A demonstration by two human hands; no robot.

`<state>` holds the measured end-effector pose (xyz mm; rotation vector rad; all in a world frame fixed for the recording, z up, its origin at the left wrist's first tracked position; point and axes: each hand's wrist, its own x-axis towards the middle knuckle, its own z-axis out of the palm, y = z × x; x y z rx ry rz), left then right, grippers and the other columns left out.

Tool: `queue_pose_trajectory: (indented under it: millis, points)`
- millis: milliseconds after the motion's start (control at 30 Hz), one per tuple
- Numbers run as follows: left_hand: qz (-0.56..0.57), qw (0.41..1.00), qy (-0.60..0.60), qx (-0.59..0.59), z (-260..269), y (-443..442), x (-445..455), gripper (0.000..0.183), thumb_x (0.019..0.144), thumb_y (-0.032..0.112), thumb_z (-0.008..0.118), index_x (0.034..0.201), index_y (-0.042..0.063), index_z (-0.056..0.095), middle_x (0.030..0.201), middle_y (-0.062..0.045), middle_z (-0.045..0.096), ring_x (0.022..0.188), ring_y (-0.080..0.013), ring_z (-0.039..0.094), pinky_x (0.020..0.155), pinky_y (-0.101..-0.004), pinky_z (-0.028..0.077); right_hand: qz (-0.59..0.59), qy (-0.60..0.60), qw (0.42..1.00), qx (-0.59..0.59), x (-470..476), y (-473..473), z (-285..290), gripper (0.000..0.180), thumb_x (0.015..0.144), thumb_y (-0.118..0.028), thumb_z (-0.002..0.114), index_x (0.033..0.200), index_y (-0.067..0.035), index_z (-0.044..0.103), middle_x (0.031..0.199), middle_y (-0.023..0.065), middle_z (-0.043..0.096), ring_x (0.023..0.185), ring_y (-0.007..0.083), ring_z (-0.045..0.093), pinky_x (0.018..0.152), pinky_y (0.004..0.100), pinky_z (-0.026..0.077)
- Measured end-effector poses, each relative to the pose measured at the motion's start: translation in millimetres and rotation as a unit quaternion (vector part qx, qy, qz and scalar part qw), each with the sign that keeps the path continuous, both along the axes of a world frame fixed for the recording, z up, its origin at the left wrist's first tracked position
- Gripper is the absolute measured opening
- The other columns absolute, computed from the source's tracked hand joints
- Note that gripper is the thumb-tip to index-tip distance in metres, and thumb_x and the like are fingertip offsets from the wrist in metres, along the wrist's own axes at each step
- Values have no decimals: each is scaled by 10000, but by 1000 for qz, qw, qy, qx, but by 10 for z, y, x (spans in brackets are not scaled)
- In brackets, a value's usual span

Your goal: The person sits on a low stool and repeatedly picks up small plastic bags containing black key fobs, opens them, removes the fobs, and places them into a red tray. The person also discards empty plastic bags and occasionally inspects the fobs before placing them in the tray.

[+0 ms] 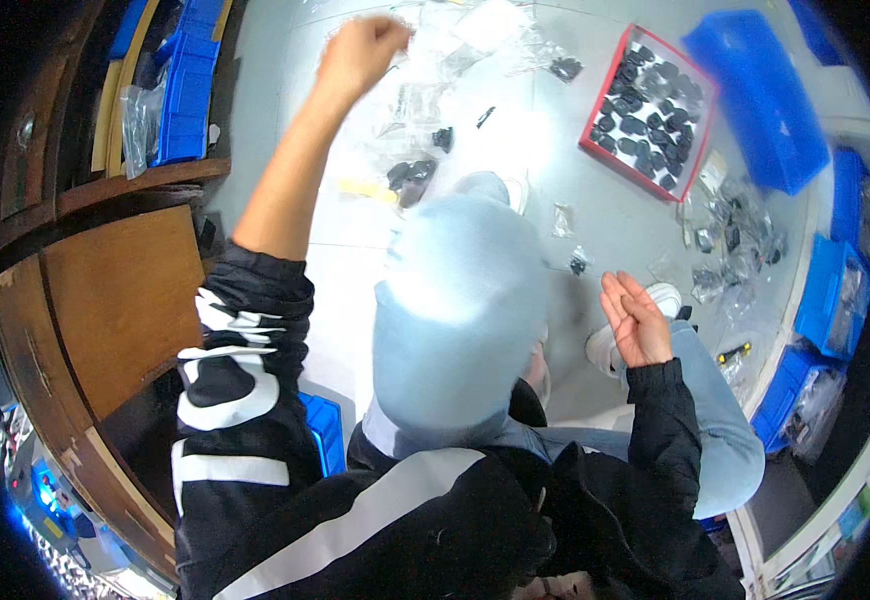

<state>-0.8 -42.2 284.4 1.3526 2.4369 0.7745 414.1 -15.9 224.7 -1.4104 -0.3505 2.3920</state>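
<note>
My left hand [363, 56] is stretched far forward over the floor, with its fingers curled and blurred; whether anything is inside is hidden. Beneath and beside it lie clear plastic bags [420, 101]. My right hand [636, 319] is held palm up near my right knee, and nothing shows on the palm. Closest to that hand is a small bag with a black part [578, 260] on the floor. A red-rimmed box [606, 161] with a white inside holds many small black parts [660, 137]. Between the hands, a thin black piece [486, 117] rests on the floor.
A blue plastic bin [769, 105] stands tilted beside the red-rimmed box. Bagged parts [735, 225] are heaped at the right, near more blue bins [834, 296]. Wooden furniture [127, 300] borders the left side. A yellow-and-black tool [735, 352] lies by my right leg.
</note>
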Motion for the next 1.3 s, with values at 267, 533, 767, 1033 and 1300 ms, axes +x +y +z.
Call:
queue_pose_trajectory:
  millis: [267, 533, 767, 1033, 1300]
  points:
    - [256, 953, -132, -92, -2158, -847, 96, 291, 716, 211, 618, 950, 39, 612, 865, -128, 624, 809, -221, 597, 725, -307, 453, 11, 12, 999, -34, -366, 36, -484, 338, 873, -64, 395, 1180, 69, 345, 1192, 222, 425, 1098, 267, 457, 930, 380, 388]
    - [247, 949, -150, -125, -2673, -772, 91, 309, 655, 168, 667, 935, 52, 610, 892, -120, 611, 817, -225, 588, 728, -315, 447, 46, 9, 999, 12, -1019, 223, -693, 309, 880, -100, 389, 1138, 70, 376, 1126, 220, 472, 1024, 277, 503, 895, 402, 411]
    - [68, 992, -47, -91, -2426, -548, 542, 99, 688, 50, 581, 780, 44, 616, 795, -120, 584, 753, -284, 570, 669, -344, 453, 169, 2, 977, 129, -1592, 297, -677, 282, 867, -137, 434, 1060, 69, 447, 967, 201, 562, 837, 256, 581, 745, 332, 482]
    - [-182, 983, 15, -22, -1903, -246, 1100, 165, 714, 67, 529, 864, 115, 576, 785, -76, 524, 730, -269, 540, 581, -354, 450, 315, -192, 807, 461, -1990, 389, -815, 167, 835, -172, 498, 877, -40, 591, 850, 68, 621, 654, 184, 592, 578, 277, 471]
    - [-284, 954, 85, 52, -1680, -73, 1255, 62, 687, 111, 582, 672, 90, 526, 654, -28, 461, 619, -188, 528, 483, -308, 447, 400, -352, 497, 685, -1575, 368, -962, 112, 766, -197, 502, 719, -138, 584, 672, 32, 582, 618, 228, 588, 518, 348, 462]
